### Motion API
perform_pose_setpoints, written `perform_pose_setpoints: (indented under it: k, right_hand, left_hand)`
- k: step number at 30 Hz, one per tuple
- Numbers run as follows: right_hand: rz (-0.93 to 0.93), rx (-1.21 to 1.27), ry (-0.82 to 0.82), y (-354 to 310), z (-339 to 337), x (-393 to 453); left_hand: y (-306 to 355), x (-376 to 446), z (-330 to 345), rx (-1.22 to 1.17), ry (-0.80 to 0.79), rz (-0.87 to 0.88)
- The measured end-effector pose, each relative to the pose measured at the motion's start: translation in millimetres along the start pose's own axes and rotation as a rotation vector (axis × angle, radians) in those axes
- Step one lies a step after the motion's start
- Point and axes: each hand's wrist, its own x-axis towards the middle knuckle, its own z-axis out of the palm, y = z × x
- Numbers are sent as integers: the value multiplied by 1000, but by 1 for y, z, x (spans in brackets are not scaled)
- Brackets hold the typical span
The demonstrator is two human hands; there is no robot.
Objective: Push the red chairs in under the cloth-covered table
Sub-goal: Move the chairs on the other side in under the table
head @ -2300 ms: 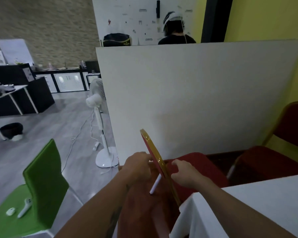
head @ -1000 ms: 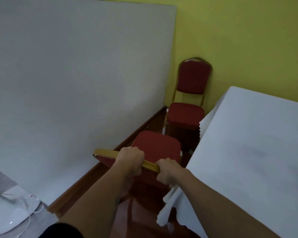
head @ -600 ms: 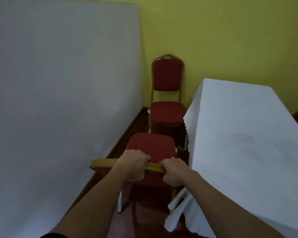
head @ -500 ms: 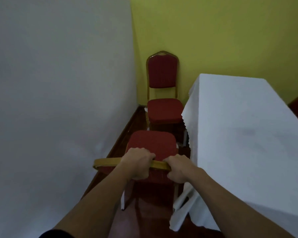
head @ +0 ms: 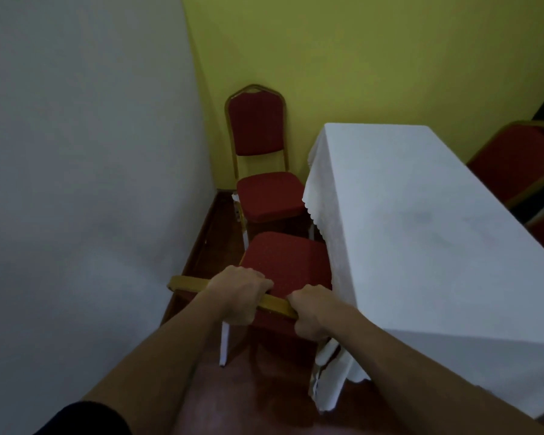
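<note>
A red padded chair (head: 285, 262) with a gold frame stands just below me, beside the left long side of the cloth-covered table (head: 421, 233). My left hand (head: 239, 296) and my right hand (head: 311, 310) both grip the gold top rail of its backrest. The seat's right edge touches the hanging white cloth. A second red chair (head: 264, 180) stands farther on in the corner, facing me, its seat next to the table's far left corner. A third red chair (head: 515, 164) shows at the table's right side, partly cut off.
A white partition panel (head: 85, 183) runs along the left and leaves a narrow aisle of dark wooden floor (head: 211, 240). A yellow wall (head: 374, 58) closes the far end. The tablecloth hangs in folds at the near corner (head: 330, 372).
The view has swung right from the open room to the aisle. The held chair has turned to point down the aisle and shifted right against the cloth.
</note>
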Motion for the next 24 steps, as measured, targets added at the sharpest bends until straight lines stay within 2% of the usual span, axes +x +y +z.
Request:
perform_pose_setpoints:
  k: [6, 10, 14, 16, 18, 20, 22, 24]
  right_hand:
    - [-9, 11, 65, -24, -1, 19]
    - [48, 82, 146, -38, 3, 32]
    - [100, 143, 74, -43, -3, 44]
    - [141, 179, 33, -43, -3, 49]
    - [195, 204, 28, -47, 0, 54]
    - [244, 229, 36, -51, 1, 58]
    - [303, 261, 36, -56, 2, 59]
    - [362, 282, 59, -61, 3, 58]
  left_hand:
    - [-32, -5, -9, 58, -117, -121]
    - [-47, -2, -13, 58, -147, -311]
    - [-67, -15, -14, -367, -155, -496]
    - [-79, -26, -10, -600, -106, -584]
    - [-80, -33, -6, -856, 3, -628]
    - [-75, -32, -7, -1178, 191, -681]
    - [-71, -26, -6, -1233, 298, -837]
    - [-70, -23, -6, -1171, 272, -1054]
